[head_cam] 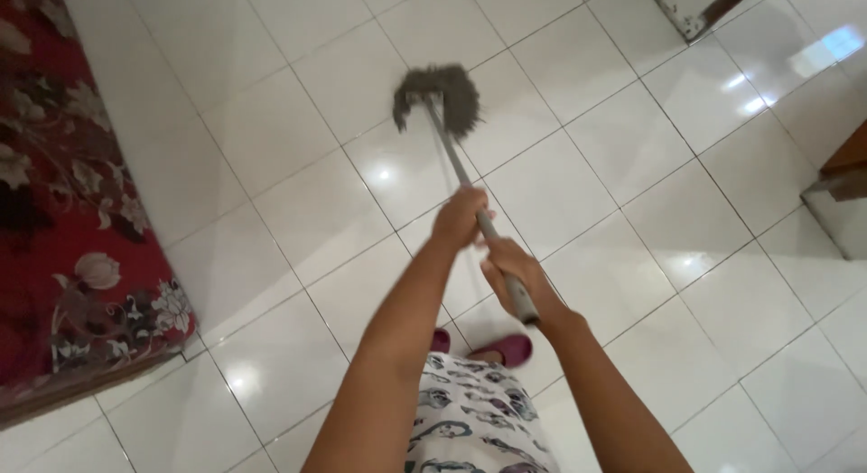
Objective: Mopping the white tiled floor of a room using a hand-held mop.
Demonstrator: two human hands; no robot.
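Floor [298,211] is white shiny tile, prob slippery. Red flowery mat [72,211] lies well left of mop [456,139]; its far side is cut off. Mop head is soft & floppy, stick stiff & light. Left hand [459,218] & right hand [513,273] both wrap tight round stick, right nearer the end. Feet mostly hidden.

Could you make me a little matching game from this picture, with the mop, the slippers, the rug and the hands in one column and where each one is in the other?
Things:
1. mop head
2. slipper
3. patterned red rug
4. left hand
5. right hand

Places:
A. along the left edge of the view
B. lower on the mop handle, near its end
C. on the white tiles, far end of the handle
D. on the person's foot
E. higher on the handle

Pairs: 1-C, 2-D, 3-A, 4-E, 5-B
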